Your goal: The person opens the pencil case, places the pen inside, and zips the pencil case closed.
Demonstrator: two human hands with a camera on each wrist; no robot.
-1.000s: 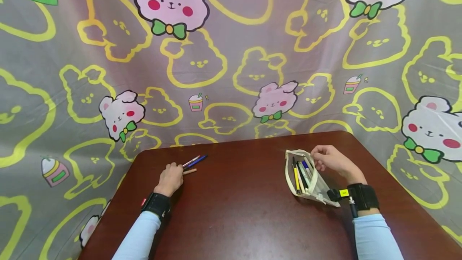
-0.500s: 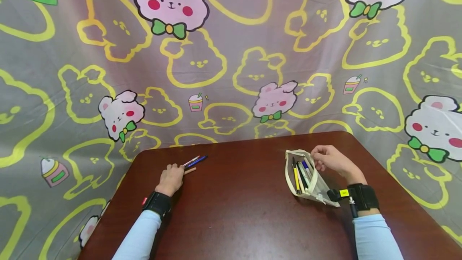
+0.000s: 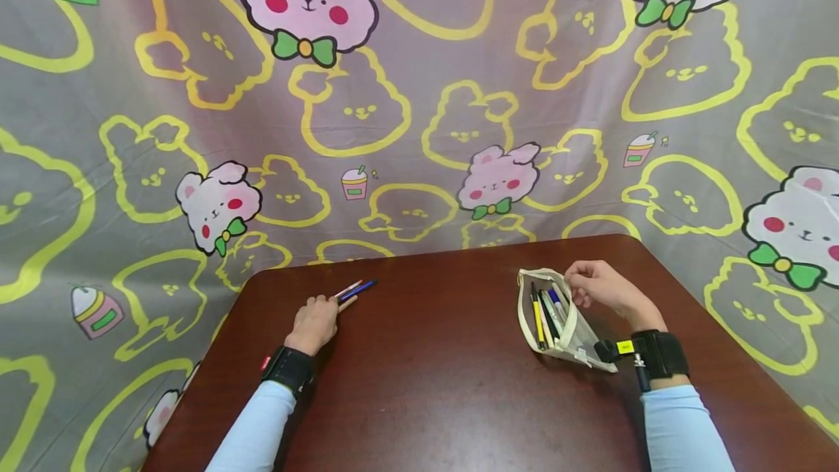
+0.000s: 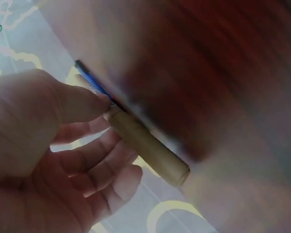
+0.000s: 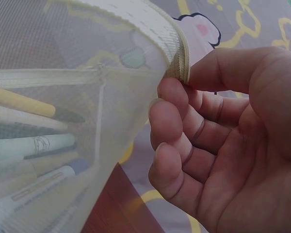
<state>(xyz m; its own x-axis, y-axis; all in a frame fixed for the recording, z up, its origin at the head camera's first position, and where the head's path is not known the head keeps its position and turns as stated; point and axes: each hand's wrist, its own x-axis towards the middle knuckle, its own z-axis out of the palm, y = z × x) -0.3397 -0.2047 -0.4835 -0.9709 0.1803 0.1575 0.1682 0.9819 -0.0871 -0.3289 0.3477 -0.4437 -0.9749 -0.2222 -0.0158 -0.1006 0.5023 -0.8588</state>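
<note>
Grey curtain (image 3: 419, 104), printed with yellow animal outlines and white rabbits in green bows, hanging behind from nine through twelve to three o'clock. Bench (image 3: 432, 370), one: dark reddish-brown, glossy, rounded far corners.

Left grip (image 3: 316, 323), bare hand: between nine and ten o'clock of the bench's middle. Thumb tip drawn in and pinching the near end of a tan pen (image 4: 148, 145); remaining fingers loosely bent, gaps between them. In the left wrist view this pen slants towards between four and five o'clock. Blue pen (image 3: 359, 290) and pale pen (image 3: 347, 288): just beyond the fingers, side by side, pointing to about two o'clock; whether the pinch takes in these as well cannot be told.

Right grip (image 3: 599, 290), bare hand: between two and three o'clock. Thumb and forefinger closed together on the zipped edge (image 5: 183, 48) of a cream mesh pouch (image 3: 583, 348); other fingers curled, free of the cloth. Pouch mouth gaping wide.

Contents, pens, including: yellow pen (image 3: 539, 323), at the mouth's nine o'clock side; blue-capped pen (image 3: 556, 299), to its two o'clock.

Wear: black wristband (image 3: 290, 368) at left wrist, another at right; light blue sleeves (image 3: 255, 425).
</note>
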